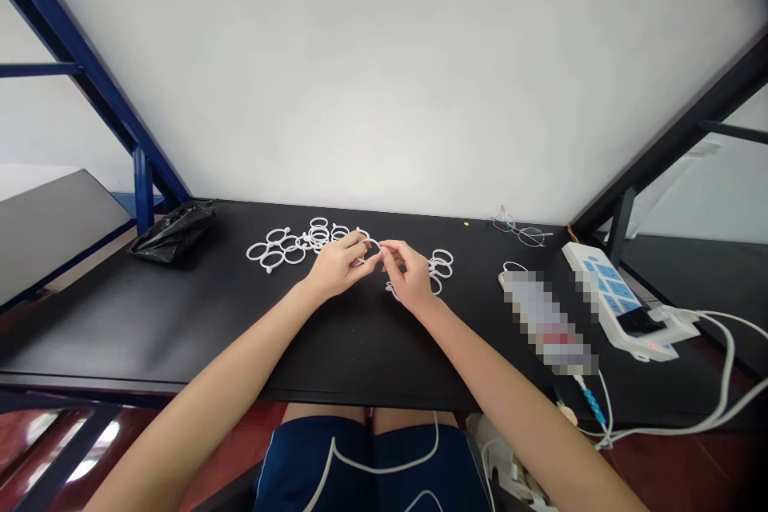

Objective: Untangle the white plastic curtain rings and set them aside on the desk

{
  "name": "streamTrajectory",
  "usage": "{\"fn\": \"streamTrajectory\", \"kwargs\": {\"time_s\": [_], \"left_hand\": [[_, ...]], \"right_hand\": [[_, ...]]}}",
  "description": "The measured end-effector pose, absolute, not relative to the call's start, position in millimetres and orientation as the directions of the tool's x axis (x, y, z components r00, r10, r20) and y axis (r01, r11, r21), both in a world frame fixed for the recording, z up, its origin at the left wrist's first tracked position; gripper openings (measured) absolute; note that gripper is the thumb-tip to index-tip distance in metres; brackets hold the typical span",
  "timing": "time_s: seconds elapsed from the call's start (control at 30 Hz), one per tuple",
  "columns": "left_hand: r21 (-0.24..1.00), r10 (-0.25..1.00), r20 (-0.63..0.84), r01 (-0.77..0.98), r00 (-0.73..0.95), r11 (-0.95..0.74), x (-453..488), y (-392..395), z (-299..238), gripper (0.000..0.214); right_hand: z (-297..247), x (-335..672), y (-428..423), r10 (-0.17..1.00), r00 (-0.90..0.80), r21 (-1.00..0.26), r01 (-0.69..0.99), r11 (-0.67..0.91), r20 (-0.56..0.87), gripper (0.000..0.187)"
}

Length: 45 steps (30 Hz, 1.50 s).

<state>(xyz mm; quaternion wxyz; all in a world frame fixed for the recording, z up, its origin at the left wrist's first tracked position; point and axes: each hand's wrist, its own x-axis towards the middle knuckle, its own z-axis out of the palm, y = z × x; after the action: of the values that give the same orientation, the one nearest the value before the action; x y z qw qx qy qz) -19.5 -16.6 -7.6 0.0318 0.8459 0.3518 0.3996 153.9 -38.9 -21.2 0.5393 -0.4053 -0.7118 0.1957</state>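
Between my two hands, over the middle of the black table, is a white plastic ring (373, 242). My left hand (341, 266) pinches its left side, and the fingers of my right hand (406, 270) close on its right end. Left of my left hand lies a loose pile of similar white rings (294, 248), some with small round knobs, a few partly hidden behind the fingers. A smaller group of white rings (442, 262) lies just beyond and beside my right hand, which covers part of it.
A black plastic bag (174, 232) lies at the table's far left. To the right are eyeglasses (519, 234), a phone (546, 324) with a cable, and a white power strip (618, 300) with a charger plugged in. White cables (708, 424) run off the right front edge. A white wall (384, 80) stands behind.
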Motion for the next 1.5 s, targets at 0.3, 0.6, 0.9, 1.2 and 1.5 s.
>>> {"fn": "streamTrajectory", "kwargs": {"time_s": [0.3,0.6,0.9,1.2,1.5], "left_hand": [[0.32,0.582,0.731,0.573,0.356,-0.754,-18,-19,-9,0.03],[0.5,0.654,0.703,0.458,0.28,-0.735,-12,-26,-11,0.011],[0.564,0.687,0.688,0.423,0.234,-0.709,-5,-33,-10,0.01],[0.665,0.734,0.639,0.313,0.232,-0.678,-4,-35,-9,0.016],[0.653,0.736,0.627,0.341,0.257,-0.676,-5,-32,-9,0.027]], "right_hand": [[-18,150,-44,0.812,-0.153,-0.755,0.304,0.581,0.563,0.025],[-15,147,-51,0.799,-0.117,-0.736,0.33,0.591,0.589,0.023],[-18,149,-50,0.772,-0.155,-0.687,0.372,0.624,0.617,0.033],[-16,150,-47,0.721,-0.199,-0.628,0.375,0.682,0.664,0.034],[-19,153,-42,0.729,-0.215,-0.633,0.379,0.675,0.649,0.037]]}}
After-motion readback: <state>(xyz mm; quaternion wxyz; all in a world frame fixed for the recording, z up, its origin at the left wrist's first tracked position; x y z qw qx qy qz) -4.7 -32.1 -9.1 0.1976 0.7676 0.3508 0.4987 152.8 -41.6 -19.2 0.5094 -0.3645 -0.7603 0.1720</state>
